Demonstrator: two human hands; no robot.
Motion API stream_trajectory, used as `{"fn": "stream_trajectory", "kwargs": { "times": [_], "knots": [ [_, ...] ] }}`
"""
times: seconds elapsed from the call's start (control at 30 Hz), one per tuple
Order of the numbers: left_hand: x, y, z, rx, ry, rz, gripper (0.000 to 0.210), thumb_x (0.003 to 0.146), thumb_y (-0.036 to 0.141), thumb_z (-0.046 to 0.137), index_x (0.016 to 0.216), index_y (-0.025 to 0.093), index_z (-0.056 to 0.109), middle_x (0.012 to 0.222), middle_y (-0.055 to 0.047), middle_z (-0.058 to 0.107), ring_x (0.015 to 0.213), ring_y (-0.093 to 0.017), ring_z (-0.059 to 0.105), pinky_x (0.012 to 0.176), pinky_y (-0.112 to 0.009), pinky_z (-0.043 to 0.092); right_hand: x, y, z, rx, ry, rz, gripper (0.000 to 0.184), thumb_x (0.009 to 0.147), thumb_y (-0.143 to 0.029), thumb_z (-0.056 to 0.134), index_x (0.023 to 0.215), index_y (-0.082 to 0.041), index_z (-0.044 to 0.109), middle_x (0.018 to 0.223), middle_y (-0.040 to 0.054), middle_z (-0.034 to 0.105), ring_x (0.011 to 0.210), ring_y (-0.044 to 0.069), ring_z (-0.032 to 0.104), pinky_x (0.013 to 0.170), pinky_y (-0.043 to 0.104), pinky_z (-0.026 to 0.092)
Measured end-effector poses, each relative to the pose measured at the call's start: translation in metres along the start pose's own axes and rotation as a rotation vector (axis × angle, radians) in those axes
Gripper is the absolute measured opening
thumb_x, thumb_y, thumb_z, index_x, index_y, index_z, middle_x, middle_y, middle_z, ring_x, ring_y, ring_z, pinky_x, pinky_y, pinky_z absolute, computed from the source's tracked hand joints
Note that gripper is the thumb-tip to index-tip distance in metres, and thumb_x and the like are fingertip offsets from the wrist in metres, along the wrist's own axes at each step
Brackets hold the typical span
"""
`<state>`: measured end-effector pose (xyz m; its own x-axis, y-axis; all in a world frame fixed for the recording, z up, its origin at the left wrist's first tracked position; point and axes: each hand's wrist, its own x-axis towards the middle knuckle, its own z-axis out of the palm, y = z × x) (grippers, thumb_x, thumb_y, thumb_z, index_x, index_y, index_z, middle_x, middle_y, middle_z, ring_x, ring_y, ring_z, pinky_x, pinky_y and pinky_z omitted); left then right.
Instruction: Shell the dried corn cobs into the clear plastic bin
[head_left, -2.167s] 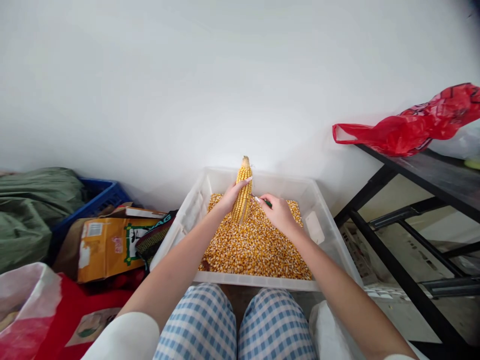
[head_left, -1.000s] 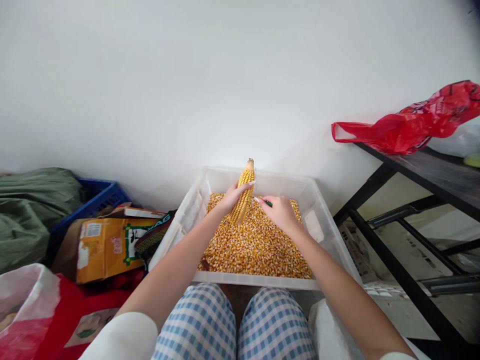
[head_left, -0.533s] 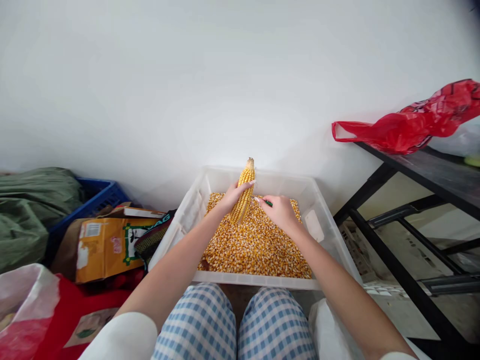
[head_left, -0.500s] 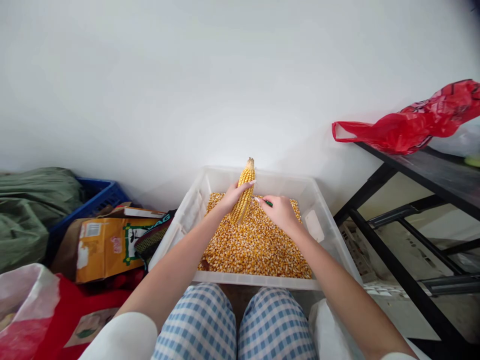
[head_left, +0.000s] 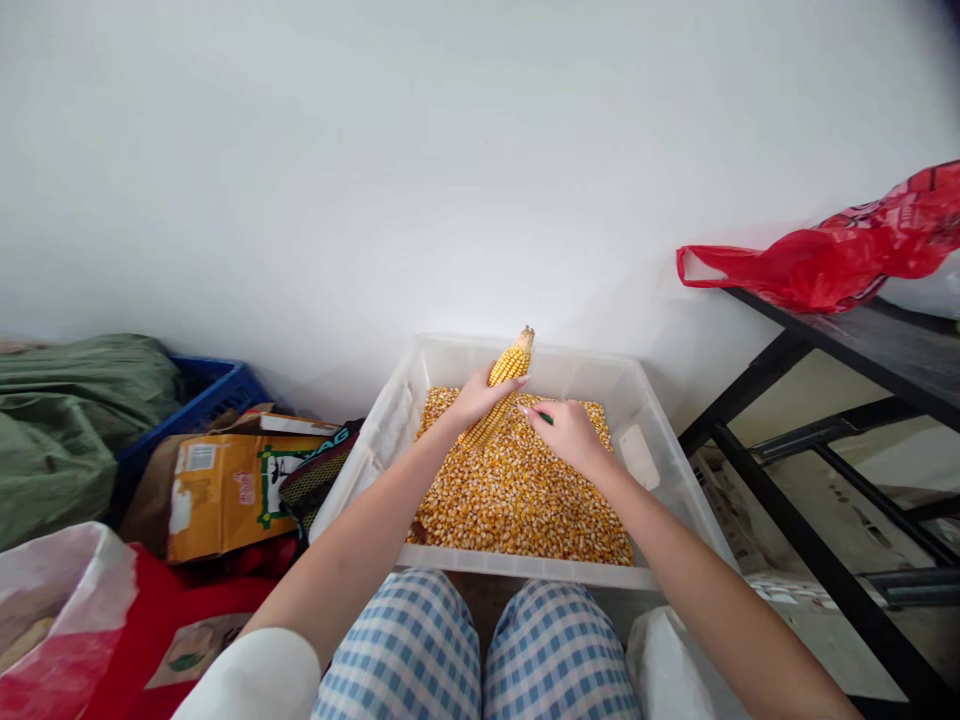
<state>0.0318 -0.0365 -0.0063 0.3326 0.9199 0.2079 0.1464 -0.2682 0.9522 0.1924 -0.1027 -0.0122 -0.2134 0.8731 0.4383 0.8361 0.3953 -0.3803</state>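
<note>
My left hand (head_left: 480, 397) is wrapped round an ear of corn (head_left: 511, 366) covered in yellow kernels. The ear leans to the right, its pale stalk end pointing up and away from me. Just right of it, my right hand (head_left: 571, 434) is closed on a small green-handled tool (head_left: 546, 417); most of it hides in the fingers, so its kind is unclear. Both hands are above a translucent plastic tub (head_left: 525, 565), which holds a thick layer of loose corn kernels (head_left: 517, 505).
To the left are a torn orange cardboard box (head_left: 225, 495), a blue crate (head_left: 217, 385) with green cloth (head_left: 82, 420), and a red bag (head_left: 150, 640). A black metal rack (head_left: 780, 495) with a red plastic bag (head_left: 817, 265) stands right. A white wall (head_left: 450, 180) rises behind.
The ear of corn has tilted further to the right in my left hand. My right hand stays close beside it. The whole view has shifted slightly.
</note>
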Motion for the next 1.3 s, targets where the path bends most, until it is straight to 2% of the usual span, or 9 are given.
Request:
{"fn": "stream_trajectory", "kwargs": {
  "times": [0.07,0.23,0.37,0.47,0.6,0.73,0.87,1.13,1.3],
  "knots": [
    [0.000,0.000,0.000,-0.021,-0.016,-0.025,0.052,0.066,0.051,0.060,0.103,0.015,0.056,0.096,-0.006,0.063,0.086,-0.020,0.057,0.076,-0.029,0.044,0.000,0.001,-0.001,-0.006,0.004,-0.048,0.037,0.086,-0.034,0.041,0.063,-0.015,0.063,0.054,0.0017,0.059,0.047,0.009,0.043,0.051,0.022,0.027],
    [-0.001,-0.001,-0.001,-0.191,-0.153,-0.171,0.051,0.070,0.056,0.053,0.100,0.015,0.053,0.076,-0.005,0.061,0.060,-0.016,0.058,0.055,-0.028,0.047,0.000,0.001,-0.006,-0.004,0.013,-0.154,0.036,0.087,-0.032,0.040,0.065,-0.016,0.063,0.058,0.0030,0.061,0.050,0.009,0.047,0.055,0.022,0.029],
    [-0.003,0.000,-0.003,-0.209,-0.224,-0.207,0.048,0.068,0.054,0.056,0.095,0.014,0.054,0.071,-0.005,0.060,0.056,-0.016,0.058,0.052,-0.028,0.047,0.000,0.000,-0.006,-0.012,0.008,-0.188,0.034,0.087,-0.031,0.041,0.066,-0.016,0.064,0.058,0.0026,0.060,0.051,0.010,0.047,0.055,0.023,0.030],
    [-0.004,0.002,-0.005,-0.198,-0.254,-0.232,0.047,0.068,0.052,0.056,0.094,0.013,0.055,0.072,-0.007,0.061,0.056,-0.017,0.058,0.053,-0.029,0.048,0.000,-0.002,-0.007,0.034,-0.020,-0.153,0.035,0.087,-0.032,0.041,0.064,-0.016,0.062,0.053,0.0002,0.056,0.047,0.008,0.042,0.053,0.022,0.028],
    [-0.004,0.004,-0.007,-0.043,-0.223,-0.164,0.042,0.069,0.047,0.056,0.092,0.012,0.059,0.081,-0.009,0.064,0.066,-0.018,0.059,0.059,-0.027,0.047,-0.001,-0.004,-0.008,0.067,-0.078,-0.099,0.037,0.087,-0.032,0.040,0.062,-0.015,0.061,0.051,-0.0007,0.055,0.047,0.008,0.041,0.051,0.022,0.027],
    [-0.003,0.001,-0.007,0.113,-0.211,-0.039,0.035,0.069,0.039,0.056,0.093,0.015,0.062,0.088,-0.005,0.065,0.078,-0.019,0.059,0.066,-0.026,0.045,-0.003,-0.007,-0.003,-0.070,-0.092,-0.104,0.035,0.086,-0.029,0.042,0.062,-0.015,0.063,0.055,0.0028,0.060,0.048,0.010,0.045,0.053,0.024,0.026],
    [0.000,-0.007,-0.005,0.196,-0.208,0.016,0.031,0.067,0.036,0.055,0.089,0.016,0.064,0.084,-0.005,0.066,0.074,-0.019,0.059,0.063,-0.026,0.044,-0.004,-0.009,0.002,-0.154,-0.100,-0.106,0.034,0.086,-0.028,0.042,0.065,-0.016,0.066,0.061,0.0060,0.064,0.051,0.012,0.050,0.055,0.025,0.027],
    [-0.001,-0.006,-0.005,0.261,-0.331,0.066,0.032,0.062,0.035,0.058,0.086,0.016,0.067,0.078,-0.003,0.066,0.069,-0.020,0.059,0.059,-0.026,0.044,-0.001,-0.001,-0.006,-0.027,-0.229,-0.185,0.030,0.085,-0.032,0.047,0.070,-0.018,0.068,0.061,0.0027,0.064,0.052,0.010,0.051,0.053,0.022,0.029],
    [0.000,-0.005,-0.009,0.318,-0.360,0.070,0.035,0.062,0.036,0.058,0.090,0.016,0.066,0.079,-0.002,0.066,0.071,-0.020,0.059,0.062,-0.027,0.043,-0.001,0.004,-0.001,-0.045,-0.224,-0.233,0.028,0.085,-0.034,0.047,0.076,-0.018,0.069,0.070,0.0039,0.067,0.061,0.012,0.056,0.059,0.023,0.033]
  ]
}}
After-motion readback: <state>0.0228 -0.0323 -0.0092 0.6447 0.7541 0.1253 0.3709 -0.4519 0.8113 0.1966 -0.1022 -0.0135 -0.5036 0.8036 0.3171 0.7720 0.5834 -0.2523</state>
